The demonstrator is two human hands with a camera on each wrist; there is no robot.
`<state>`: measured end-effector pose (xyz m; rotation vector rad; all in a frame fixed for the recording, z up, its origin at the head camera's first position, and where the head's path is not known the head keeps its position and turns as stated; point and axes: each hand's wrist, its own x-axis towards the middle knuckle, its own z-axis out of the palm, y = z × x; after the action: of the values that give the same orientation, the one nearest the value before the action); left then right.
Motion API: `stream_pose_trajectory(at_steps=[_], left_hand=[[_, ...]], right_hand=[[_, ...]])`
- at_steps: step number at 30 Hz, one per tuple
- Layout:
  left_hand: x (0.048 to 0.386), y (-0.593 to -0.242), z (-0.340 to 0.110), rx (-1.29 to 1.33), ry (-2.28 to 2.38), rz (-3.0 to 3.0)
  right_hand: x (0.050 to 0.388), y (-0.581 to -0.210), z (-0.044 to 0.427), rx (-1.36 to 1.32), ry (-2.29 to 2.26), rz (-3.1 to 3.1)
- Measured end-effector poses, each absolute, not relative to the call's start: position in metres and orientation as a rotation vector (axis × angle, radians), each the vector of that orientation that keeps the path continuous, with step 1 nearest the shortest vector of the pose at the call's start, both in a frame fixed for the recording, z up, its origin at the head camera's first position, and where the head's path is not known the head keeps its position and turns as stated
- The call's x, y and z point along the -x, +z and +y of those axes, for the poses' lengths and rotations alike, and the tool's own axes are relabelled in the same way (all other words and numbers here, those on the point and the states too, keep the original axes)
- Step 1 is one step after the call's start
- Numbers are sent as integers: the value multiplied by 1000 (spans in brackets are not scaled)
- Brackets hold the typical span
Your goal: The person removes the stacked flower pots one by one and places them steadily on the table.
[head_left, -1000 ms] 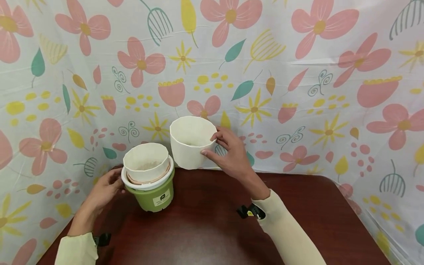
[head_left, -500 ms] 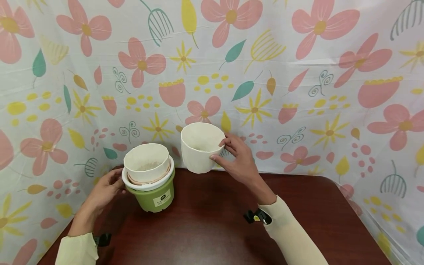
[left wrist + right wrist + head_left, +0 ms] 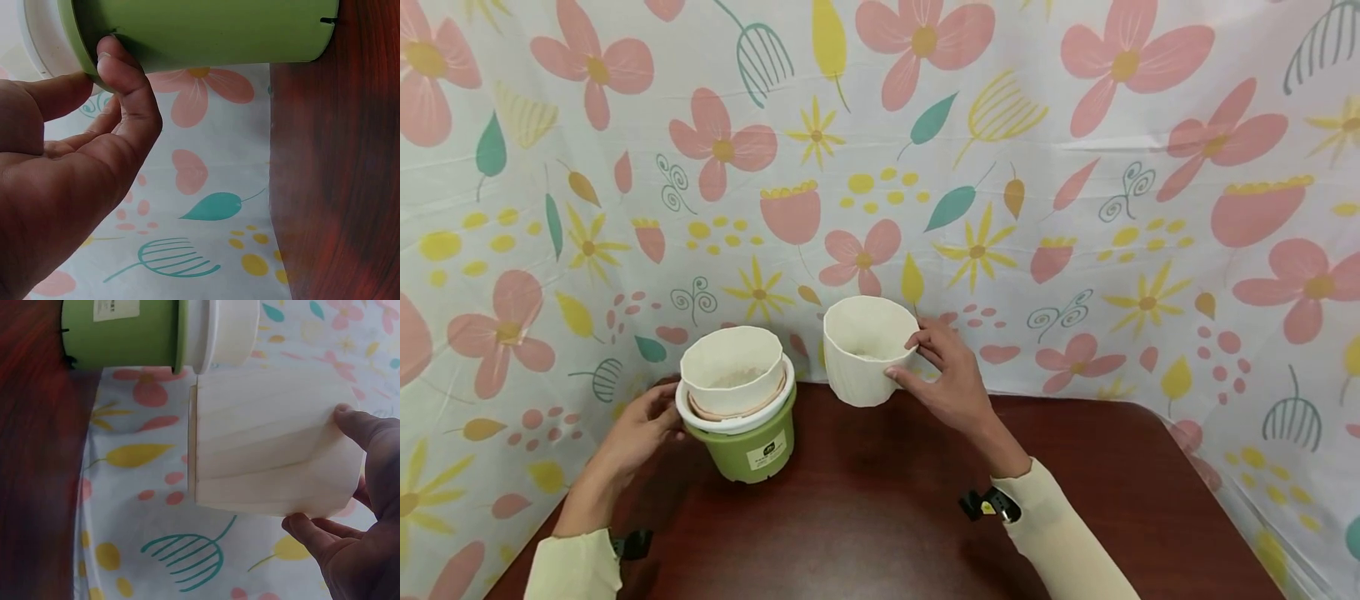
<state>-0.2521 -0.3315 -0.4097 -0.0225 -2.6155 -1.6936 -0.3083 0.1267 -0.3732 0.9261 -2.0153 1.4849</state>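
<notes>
Nearest me are my two cream cloth sleeves (image 3: 1063, 533), a black wristband (image 3: 634, 545) at each cuff, over the dark reddish-brown, glossy counter (image 3: 850, 517). Past the left cuff, my left hand (image 3: 638, 432) grips the rim of a round green plastic-looking pot (image 3: 730, 458) with a pale label (image 3: 766, 452). It stands upright on the counter at the bottom of a nested stack: in it sit a round white rim (image 3: 688, 417), a thin peach-coloured rim (image 3: 737, 413) and, uppermost, a cream-white many-sided pot (image 3: 730, 396). My right hand (image 3: 951, 379) pinches a matching cream-white pot (image 3: 857, 379) by one side of its rim, and holds it off the counter, to the right of the stack and apart from it. Behind hangs a white flower-printed sheet (image 3: 1045, 125).

I reckon the held pot is the likeliest to go astray — gripped at one side only, it could tilt or slip if my fingers loosened. Swung left, it might knock the stack, and too hard a pull from my left hand on the green rim could tip that over.

Counted: two hands, two sleeves, two wristbands, two many-sided pots, one green pot, one label, one white rim, one peach rim — anything nested deeper I cannot tell.
</notes>
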Motion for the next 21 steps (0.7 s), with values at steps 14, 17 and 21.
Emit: stream_pose_trajectory(at_steps=[14, 17, 21], left_hand=[[251, -409, -332, 38, -1707, -2613], [251, -409, -332, 38, -1698, -2615], [249, -409, -332, 33, -1704, -2616]], right_hand=[[311, -396, 135, -867, 1516, -2028], [312, -402, 137, -848, 1506, -2035], [312, -408, 136, -837, 1512, -2030]])
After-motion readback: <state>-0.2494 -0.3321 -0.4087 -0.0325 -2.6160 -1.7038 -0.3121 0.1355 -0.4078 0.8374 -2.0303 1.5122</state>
